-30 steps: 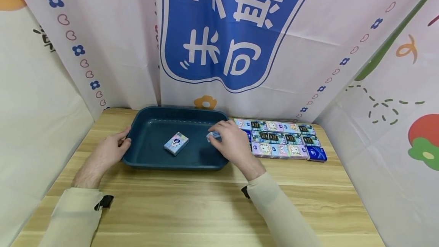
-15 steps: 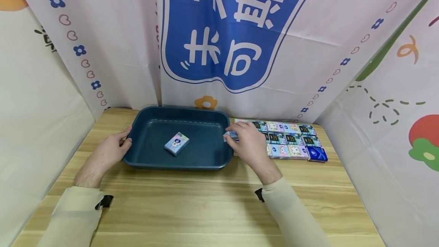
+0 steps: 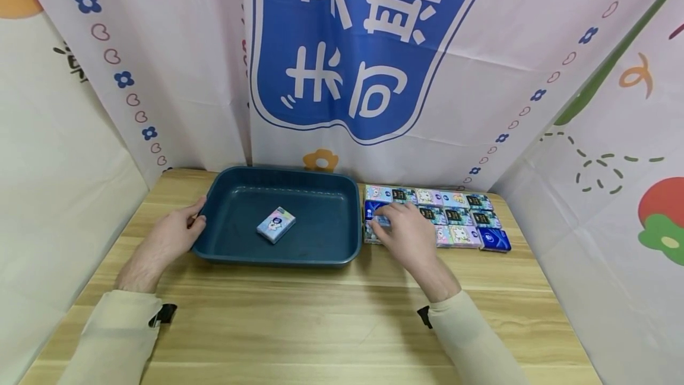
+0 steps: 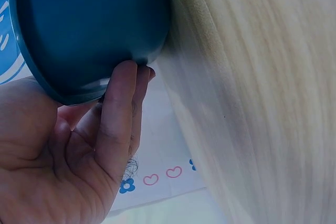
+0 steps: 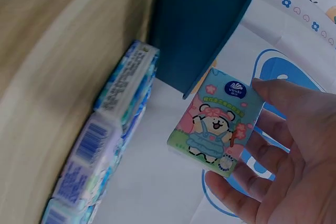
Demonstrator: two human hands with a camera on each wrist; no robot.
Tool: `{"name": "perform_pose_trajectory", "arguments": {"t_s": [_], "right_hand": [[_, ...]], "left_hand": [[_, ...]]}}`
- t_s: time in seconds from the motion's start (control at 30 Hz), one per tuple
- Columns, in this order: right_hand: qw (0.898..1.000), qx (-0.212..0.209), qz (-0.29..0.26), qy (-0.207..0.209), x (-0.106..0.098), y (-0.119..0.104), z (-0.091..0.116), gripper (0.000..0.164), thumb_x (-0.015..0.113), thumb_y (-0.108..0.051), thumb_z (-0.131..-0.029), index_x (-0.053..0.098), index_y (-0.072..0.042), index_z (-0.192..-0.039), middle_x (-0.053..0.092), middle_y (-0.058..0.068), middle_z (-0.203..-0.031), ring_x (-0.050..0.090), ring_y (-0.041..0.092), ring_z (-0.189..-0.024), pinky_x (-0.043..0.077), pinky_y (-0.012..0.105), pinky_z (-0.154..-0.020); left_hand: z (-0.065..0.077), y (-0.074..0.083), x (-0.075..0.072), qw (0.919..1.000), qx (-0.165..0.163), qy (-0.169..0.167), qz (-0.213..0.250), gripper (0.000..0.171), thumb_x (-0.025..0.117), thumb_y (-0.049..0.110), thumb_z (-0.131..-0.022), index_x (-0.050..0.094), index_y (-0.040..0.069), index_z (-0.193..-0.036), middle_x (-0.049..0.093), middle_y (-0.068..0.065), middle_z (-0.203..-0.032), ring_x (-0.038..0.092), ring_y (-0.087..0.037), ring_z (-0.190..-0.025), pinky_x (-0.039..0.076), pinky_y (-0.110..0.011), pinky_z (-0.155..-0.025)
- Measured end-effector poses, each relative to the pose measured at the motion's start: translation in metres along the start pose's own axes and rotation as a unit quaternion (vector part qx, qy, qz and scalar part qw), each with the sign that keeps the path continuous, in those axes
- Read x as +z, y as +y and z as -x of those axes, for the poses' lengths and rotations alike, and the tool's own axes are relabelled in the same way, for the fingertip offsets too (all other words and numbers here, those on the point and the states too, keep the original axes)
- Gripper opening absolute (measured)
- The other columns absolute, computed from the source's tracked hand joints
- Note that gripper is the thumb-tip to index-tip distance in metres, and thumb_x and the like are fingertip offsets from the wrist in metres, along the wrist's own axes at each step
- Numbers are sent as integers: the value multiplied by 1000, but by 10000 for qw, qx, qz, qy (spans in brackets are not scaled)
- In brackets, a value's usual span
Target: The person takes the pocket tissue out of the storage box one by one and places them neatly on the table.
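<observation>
My left hand grips the left end of a dark teal plastic tray; in the left wrist view, fingertips lie against its outer wall. One small tissue pack with a cartoon print lies flat on the tray floor. My right hand pinches another tissue pack, light blue with a cartoon bear and a Vinda logo, between thumb and fingers. It is just right of the tray, over the left end of several tissue packs laid in close rows.
The wood-grain table runs along a printed cloth backdrop, with pale side cloths left and right. A dark blue pack marks the front right corner of the rows. The tray's right wall stands close beside them.
My right hand has moved rightward with its tissue pack, from over the tray's right side, across the rim, to over the rows. My left hand and the pack in the tray stay put.
</observation>
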State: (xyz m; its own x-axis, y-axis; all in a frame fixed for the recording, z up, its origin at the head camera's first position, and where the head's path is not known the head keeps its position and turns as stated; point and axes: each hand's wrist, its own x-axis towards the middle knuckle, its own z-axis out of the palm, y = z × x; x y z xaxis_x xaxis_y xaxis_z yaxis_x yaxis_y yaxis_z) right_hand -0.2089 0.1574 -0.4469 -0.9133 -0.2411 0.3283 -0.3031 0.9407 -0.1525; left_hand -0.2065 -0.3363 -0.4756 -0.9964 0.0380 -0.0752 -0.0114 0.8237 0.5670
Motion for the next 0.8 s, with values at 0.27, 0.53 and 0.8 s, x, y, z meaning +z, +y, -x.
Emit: {"name": "perform_pose_trajectory", "arguments": {"t_s": [0.27, 0.53, 0.8], "right_hand": [[9997, -74, -6, -238, 10, 8, 14, 23, 88, -41, -107, 90, -22, -119, 90, -1, -119, 78, 26, -106, 66, 38, -69], [9987, -406, 106, -278, 26, 4, 26, 29, 94, -42, -102, 88, -18, -116, 89, 1, -119, 79, 28, -110, 70, 44, -82], [9982, -497, 301, -178, 41, 2, 34, 35, 99, -45, -97, 84, -18, -114, 84, 2, -116, 75, 26, -103, 65, 40, -65]], "left_hand": [[0, 0, -1, 10000, -35, -56, 3, 63, 47, 20, -125, 30, -5, -180, 53, -49, -163, 63, -24, -73, 46, -36, -62], [0, 1, 0, 10000, -1, -20, 19, 63, 46, 20, -125, 30, -6, -180, 59, -49, -159, 59, -22, -69, 46, -34, -61], [1, 2, 1, 9999, 83, 121, -16, 63, 48, 20, -124, 34, -6, -179, 68, -46, -148, 52, -20, -61, 44, -35, -58]]}}
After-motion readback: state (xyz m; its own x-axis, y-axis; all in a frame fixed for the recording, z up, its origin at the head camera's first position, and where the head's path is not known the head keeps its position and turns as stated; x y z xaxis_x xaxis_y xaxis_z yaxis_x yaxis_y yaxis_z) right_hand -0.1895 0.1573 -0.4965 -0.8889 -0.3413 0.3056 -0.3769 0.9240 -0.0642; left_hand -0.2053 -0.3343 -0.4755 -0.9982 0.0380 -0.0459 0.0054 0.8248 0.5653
